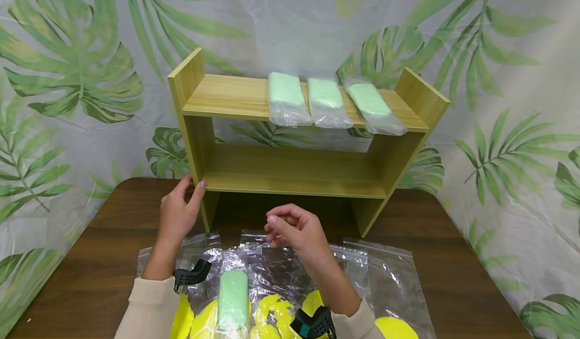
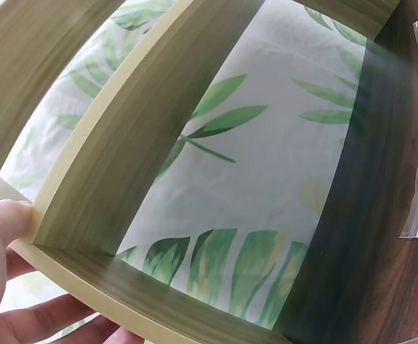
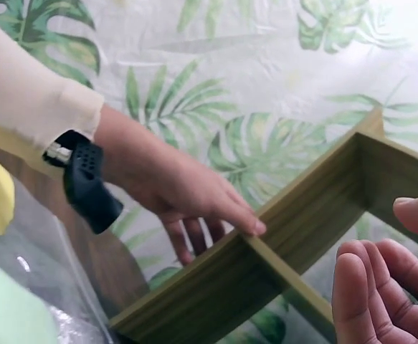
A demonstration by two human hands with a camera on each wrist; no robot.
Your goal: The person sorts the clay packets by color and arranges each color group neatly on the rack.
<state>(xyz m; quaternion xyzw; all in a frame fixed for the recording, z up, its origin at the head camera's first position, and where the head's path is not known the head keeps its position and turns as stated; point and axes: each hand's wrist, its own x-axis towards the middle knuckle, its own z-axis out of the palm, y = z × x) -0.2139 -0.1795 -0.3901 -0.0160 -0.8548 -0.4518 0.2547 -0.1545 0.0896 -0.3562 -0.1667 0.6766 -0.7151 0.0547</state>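
A two-tier wooden shelf [image 1: 290,170] stands on the dark table. My left hand [image 1: 177,213] holds its left side panel near the lower board, thumb on the front edge and fingers along the outer face, as the left wrist view shows with the thumb [image 2: 4,218]. In front of the shelf my right hand [image 1: 296,230] hovers, fingers loosely curled and nothing in them. Three pale green blocks in clear bags, a left one [image 1: 286,94], a middle one [image 1: 326,97] and a tilted right one [image 1: 371,102], lie along the top board, bag ends hanging over its front edge.
Clear zip bags [image 1: 389,273] with yellow pieces [image 1: 396,327] cover the table's front. Another bagged pale green block [image 1: 233,298] lies on them, between my forearms. Behind the shelf hangs a leaf-print cloth [image 1: 299,31]. Bare wood of the table [image 1: 457,268] shows at the right.
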